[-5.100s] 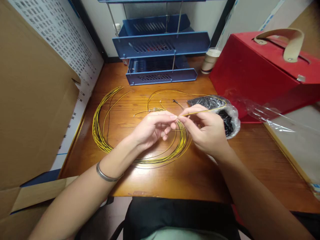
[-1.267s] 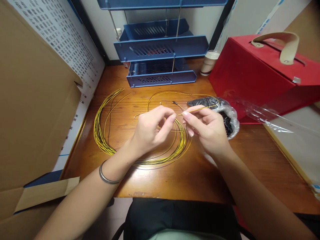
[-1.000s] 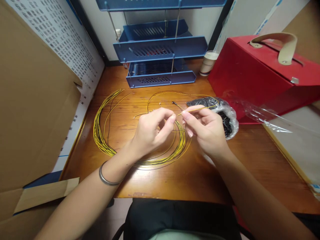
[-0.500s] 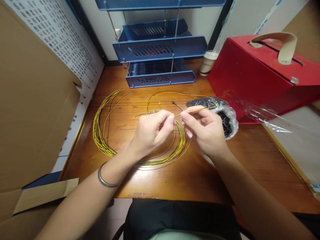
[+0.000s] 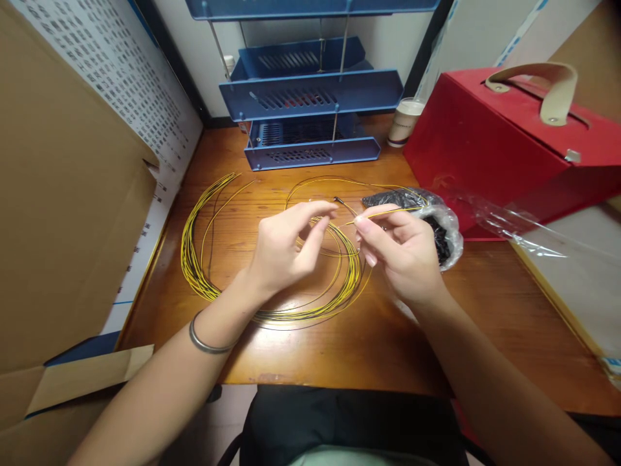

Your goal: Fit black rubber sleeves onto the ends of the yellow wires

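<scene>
My right hand [image 5: 400, 255] pinches the end of a thin yellow wire [image 5: 388, 213] between thumb and forefinger; the wire runs right over a clear bag of small black parts [image 5: 442, 228]. My left hand [image 5: 284, 249] hovers just left of it, forefinger stretched toward the wire tip and thumb apart, with nothing visible in it. Under both hands lies a coil of yellow wires [image 5: 350, 285] on the wooden desk [image 5: 339, 353]. A second bundle of yellow wires [image 5: 191, 259] curves at the left.
A blue stacked tray rack [image 5: 310, 97] stands at the back, with a paper cup [image 5: 402, 123] beside it. A red box with a tan handle [image 5: 485, 142] fills the right, clear plastic film [image 5: 524, 226] in front. Cardboard [image 5: 63, 213] walls the left.
My left fingers, pinched together at the wire tip before, have spread and the forefinger has lifted. My right hand keeps its hold on the wire and has barely moved.
</scene>
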A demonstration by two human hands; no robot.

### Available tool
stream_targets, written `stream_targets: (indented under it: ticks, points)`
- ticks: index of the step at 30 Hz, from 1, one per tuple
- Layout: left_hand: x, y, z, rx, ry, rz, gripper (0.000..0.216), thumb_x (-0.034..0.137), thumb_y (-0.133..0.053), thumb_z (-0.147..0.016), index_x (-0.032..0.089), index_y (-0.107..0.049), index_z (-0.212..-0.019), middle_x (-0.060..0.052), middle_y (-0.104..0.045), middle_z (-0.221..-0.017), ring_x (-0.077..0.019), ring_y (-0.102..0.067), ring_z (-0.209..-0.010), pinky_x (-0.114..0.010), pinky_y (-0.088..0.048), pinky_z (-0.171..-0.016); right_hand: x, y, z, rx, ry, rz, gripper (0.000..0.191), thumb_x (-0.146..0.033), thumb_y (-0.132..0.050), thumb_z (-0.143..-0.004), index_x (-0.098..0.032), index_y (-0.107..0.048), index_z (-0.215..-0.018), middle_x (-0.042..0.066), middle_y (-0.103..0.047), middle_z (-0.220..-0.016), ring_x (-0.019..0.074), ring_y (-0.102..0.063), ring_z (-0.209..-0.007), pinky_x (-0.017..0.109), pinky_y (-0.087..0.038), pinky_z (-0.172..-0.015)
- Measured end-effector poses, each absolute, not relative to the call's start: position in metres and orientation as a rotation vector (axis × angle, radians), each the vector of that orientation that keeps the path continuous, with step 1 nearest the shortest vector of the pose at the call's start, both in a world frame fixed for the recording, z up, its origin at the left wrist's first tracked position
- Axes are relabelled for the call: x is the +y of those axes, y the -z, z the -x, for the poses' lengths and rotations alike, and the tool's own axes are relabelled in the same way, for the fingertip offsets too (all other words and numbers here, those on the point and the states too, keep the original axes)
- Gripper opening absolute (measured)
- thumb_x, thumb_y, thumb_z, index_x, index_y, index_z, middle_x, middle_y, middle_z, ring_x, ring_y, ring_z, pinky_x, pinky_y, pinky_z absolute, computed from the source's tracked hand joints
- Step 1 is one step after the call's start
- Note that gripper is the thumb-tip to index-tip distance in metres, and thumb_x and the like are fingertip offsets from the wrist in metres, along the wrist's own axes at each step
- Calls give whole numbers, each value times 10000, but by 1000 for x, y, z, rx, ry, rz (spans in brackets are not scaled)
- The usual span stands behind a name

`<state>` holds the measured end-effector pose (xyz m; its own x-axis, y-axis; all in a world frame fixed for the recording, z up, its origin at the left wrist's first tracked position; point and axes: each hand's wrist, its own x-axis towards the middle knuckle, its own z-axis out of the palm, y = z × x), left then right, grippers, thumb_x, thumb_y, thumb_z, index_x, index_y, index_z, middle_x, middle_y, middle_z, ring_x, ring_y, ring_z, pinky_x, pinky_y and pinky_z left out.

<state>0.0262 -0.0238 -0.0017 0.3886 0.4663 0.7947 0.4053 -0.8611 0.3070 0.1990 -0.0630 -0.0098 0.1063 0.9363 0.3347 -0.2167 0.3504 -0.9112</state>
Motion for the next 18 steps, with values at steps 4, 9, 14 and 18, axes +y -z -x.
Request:
stream_targets:
  ticks: [4,9,14,18]
  points:
    - [-22,3,-25,672,-1534,-2715,180,170,-685,-905,151,-708,-1082,-41,-793,-968,-73,-678,-635,-184,-543,-685,-63,9,-200,-1143,-1011,837,232,-358,-813,-795,-167,-687,-830,-39,-619,-644,34,-472,-424,187,-360,-391]
    - [-22,6,-25,608,-1564,-2795,129,123,-671,-908,161,-725,-1019,-38,-799,-930,-97,-730,-740,-178,-537,-710,-63,9,-199,-1152,-1011,858,291,-406,-834,-763,-161,-685,-816,-34,-621,-665,32,-469,-428,183,-361,-376]
    - [-25,3,-27,642,-1533,-2727,63,157,-643,-929,141,-698,-902,-40,-770,-819,-95,-700,-701,-181,-517,-670,-64,9,-198,-1162,-1001,865,293,-414,-835,-762,-168,-684,-814,-41,-610,-639,35,-463,-419,183,-361,-370]
    - [-28,-1,-28,698,-1458,-2728,142,198,-587,-960,149,-669,-854,-27,-722,-725,-93,-641,-617,-198,-482,-609,-64,9,-197,-1166,-998,863,291,-416,-833,-765,-174,-680,-819,-40,-612,-637,37,-463,-419,186,-365,-371]
